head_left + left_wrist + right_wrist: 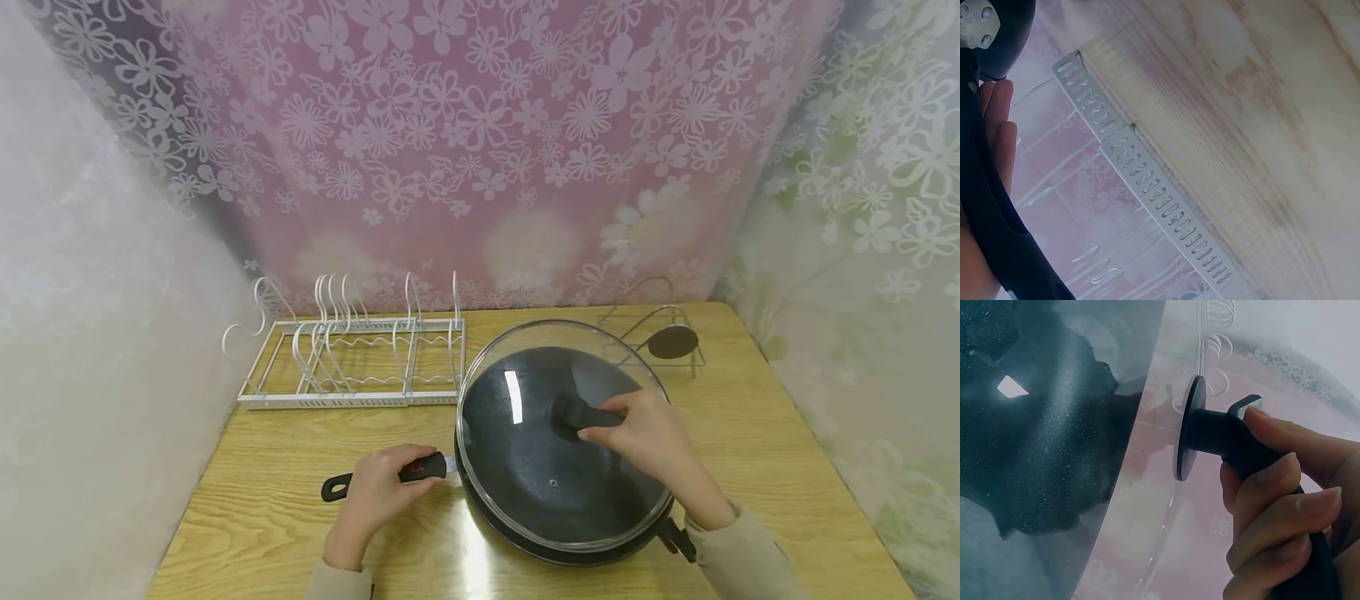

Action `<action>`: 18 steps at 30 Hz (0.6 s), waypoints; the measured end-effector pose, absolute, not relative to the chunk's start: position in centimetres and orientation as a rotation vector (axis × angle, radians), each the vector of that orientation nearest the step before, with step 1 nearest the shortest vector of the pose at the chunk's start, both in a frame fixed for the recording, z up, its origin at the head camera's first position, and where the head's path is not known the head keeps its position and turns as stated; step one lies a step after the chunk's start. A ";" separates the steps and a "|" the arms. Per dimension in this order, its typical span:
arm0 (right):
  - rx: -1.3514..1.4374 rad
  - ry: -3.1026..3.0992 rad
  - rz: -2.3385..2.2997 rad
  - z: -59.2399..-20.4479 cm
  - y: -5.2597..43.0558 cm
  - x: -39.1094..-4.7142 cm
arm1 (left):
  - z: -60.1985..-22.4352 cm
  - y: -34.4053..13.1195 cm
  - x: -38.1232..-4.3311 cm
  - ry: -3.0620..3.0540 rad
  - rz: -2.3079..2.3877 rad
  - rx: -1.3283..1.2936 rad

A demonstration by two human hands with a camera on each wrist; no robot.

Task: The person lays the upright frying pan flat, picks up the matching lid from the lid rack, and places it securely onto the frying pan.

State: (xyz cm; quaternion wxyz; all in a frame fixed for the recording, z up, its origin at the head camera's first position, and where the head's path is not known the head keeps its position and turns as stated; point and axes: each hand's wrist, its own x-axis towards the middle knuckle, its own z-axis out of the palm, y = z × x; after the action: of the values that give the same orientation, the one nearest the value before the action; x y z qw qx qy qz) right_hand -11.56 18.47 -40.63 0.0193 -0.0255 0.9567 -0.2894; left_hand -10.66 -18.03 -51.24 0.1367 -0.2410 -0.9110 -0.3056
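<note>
A dark frying pan (592, 557) is on the wooden table, its long black handle (333, 487) pointing left. My left hand (375, 493) holds that handle near the pan, and in the left wrist view its fingers (1001, 119) show behind the handle. Over the pan is a round glass lid (555, 500) with a metal rim, set toward the far side so the pan's near rim shows below it. My right hand (648, 433) grips the lid's black handle (1250, 450), fingers curled round it in the right wrist view.
A white wire rack (322, 402) with upright loops stands at the back left. Behind the lid at the right is a wire stand (693, 362) with a dark round disc (672, 342). A short black side handle (678, 540) sticks out from the pan near my right sleeve. Flowered curtains enclose the table.
</note>
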 end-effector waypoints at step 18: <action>-0.099 2.783 -0.954 -40.4 18.1 -12.7 | -50.9 -18.0 -10.8 -2.651 -0.889 -0.691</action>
State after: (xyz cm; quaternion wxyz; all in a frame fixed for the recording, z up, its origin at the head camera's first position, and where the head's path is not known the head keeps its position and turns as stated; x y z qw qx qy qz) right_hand -12.73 18.15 -40.42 0.0987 -0.0335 0.9408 -0.3224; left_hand -10.78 -18.04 -50.93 0.1304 -0.2380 -0.9126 -0.3059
